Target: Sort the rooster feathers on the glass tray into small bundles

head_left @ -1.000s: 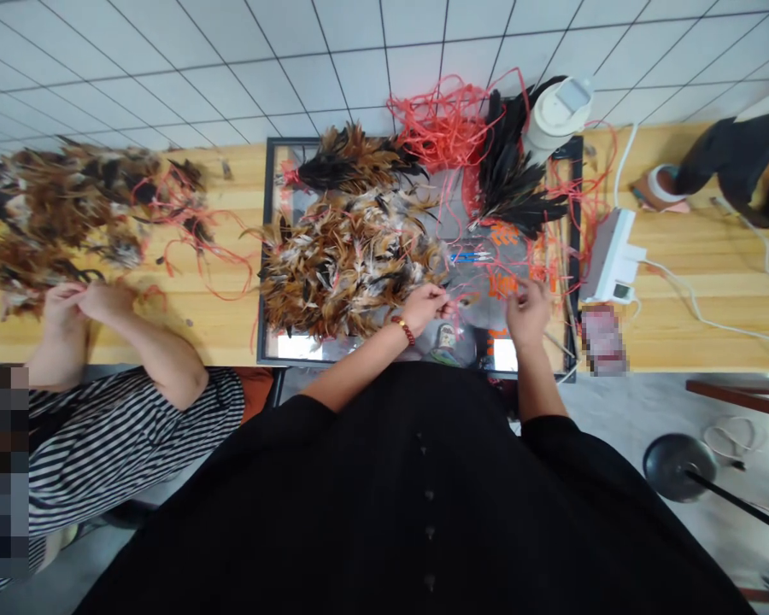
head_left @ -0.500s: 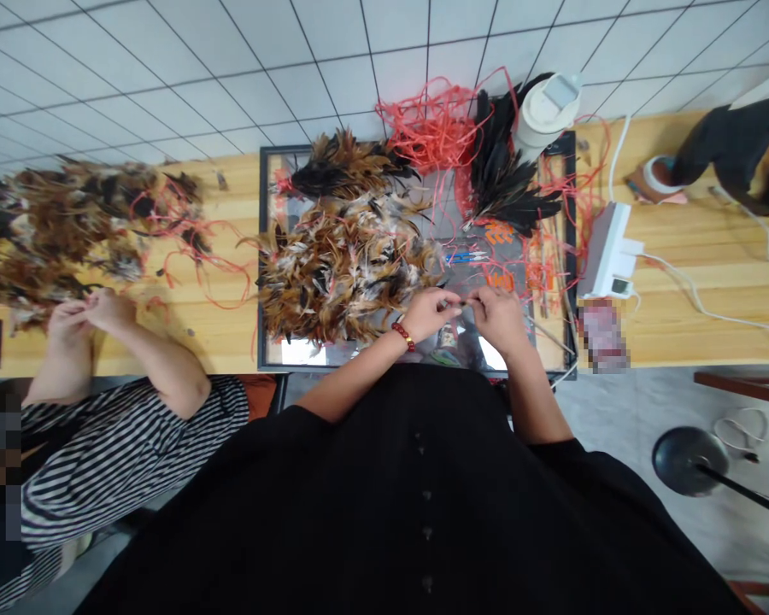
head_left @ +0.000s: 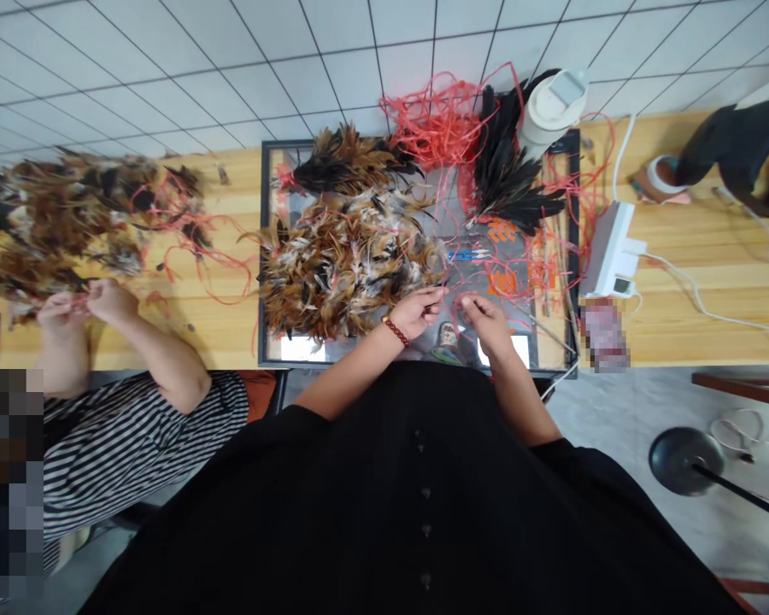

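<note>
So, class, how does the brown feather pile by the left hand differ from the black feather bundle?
The brown feather pile mixes brown, black and white; the black feather bundle looks almost wholly black. The brown feather pile spreads wider than the black feather bundle. Both are made of feathers.

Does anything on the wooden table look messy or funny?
Yes, the tangled heap of thin red plastic string looks messy, and loose strands straggle past the right edge of the rectangular black-framed tray. Nothing looks clearly spilled or broken.

feather pile on tray, left side; string heap at back; power strip right of tray
</note>
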`<move>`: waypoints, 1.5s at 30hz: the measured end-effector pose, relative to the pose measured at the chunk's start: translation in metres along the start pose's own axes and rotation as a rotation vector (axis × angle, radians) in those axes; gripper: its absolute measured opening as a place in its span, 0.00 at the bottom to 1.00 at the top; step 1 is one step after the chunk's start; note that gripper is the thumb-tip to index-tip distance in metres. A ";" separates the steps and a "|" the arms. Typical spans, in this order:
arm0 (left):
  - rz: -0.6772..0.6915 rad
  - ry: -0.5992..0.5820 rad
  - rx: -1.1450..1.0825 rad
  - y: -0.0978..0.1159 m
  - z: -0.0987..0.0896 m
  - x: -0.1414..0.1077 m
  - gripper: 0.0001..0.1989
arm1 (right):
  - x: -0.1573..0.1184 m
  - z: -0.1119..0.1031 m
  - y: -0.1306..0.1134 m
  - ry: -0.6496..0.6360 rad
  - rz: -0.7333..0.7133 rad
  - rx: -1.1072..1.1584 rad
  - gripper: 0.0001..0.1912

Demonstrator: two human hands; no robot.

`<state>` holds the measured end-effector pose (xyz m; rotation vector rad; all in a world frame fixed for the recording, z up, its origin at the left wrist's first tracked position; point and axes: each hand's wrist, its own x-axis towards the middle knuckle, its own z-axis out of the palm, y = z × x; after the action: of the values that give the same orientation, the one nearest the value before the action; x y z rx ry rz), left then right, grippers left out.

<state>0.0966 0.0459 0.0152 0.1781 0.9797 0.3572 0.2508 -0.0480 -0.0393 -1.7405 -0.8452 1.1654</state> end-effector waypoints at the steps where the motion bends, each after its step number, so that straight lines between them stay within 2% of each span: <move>1: 0.008 0.011 0.003 -0.001 0.001 0.001 0.02 | 0.000 -0.002 0.001 0.033 0.010 -0.039 0.22; 4: 0.106 0.077 0.045 -0.002 0.008 0.008 0.03 | 0.000 -0.012 0.007 0.158 0.083 -0.388 0.18; 5: 0.164 0.110 0.069 -0.001 0.011 0.011 0.03 | -0.001 -0.013 0.010 0.142 0.113 -0.544 0.17; 7: 0.273 0.173 0.115 0.001 0.019 0.019 0.03 | -0.005 -0.009 0.015 0.020 0.147 -0.802 0.15; 9: 0.337 0.200 0.141 0.005 0.028 0.026 0.02 | -0.012 0.000 0.020 -0.067 0.138 -0.923 0.13; 12: 0.337 0.196 0.213 0.007 0.034 0.033 0.02 | -0.021 0.015 0.025 -0.051 0.144 -0.762 0.10; 16: 0.311 0.256 0.529 -0.002 0.019 0.026 0.03 | -0.028 0.015 0.019 0.029 0.112 -0.437 0.11; 18: 0.205 0.196 0.631 -0.011 0.007 0.016 0.02 | -0.031 0.013 0.011 0.071 0.037 -0.308 0.11; 20: 0.117 0.086 0.645 -0.018 0.000 0.008 0.03 | -0.035 0.012 0.003 0.079 -0.037 -0.221 0.11; 22: 0.101 0.023 0.628 -0.024 -0.003 0.002 0.05 | -0.037 0.013 -0.004 0.070 -0.078 -0.220 0.11; 28: 0.155 0.076 0.623 -0.023 -0.004 0.000 0.05 | -0.040 0.014 -0.016 0.043 -0.058 -0.176 0.10; 32: 0.226 0.071 0.737 -0.023 -0.007 0.000 0.06 | -0.036 0.016 -0.018 0.072 0.028 0.039 0.16; 37: 0.273 0.048 0.886 -0.025 -0.009 0.000 0.05 | -0.030 0.019 -0.016 0.095 0.061 0.220 0.15; 41: 0.336 0.061 0.779 -0.027 -0.009 0.001 0.08 | -0.031 0.016 -0.016 0.076 0.079 0.176 0.16; 45: 0.369 0.105 0.776 -0.030 -0.008 0.004 0.04 | -0.033 0.019 -0.019 0.080 0.059 0.152 0.15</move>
<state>0.0984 0.0191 -0.0018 1.0630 1.1531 0.3070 0.2204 -0.0635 -0.0138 -1.6843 -0.6446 1.1601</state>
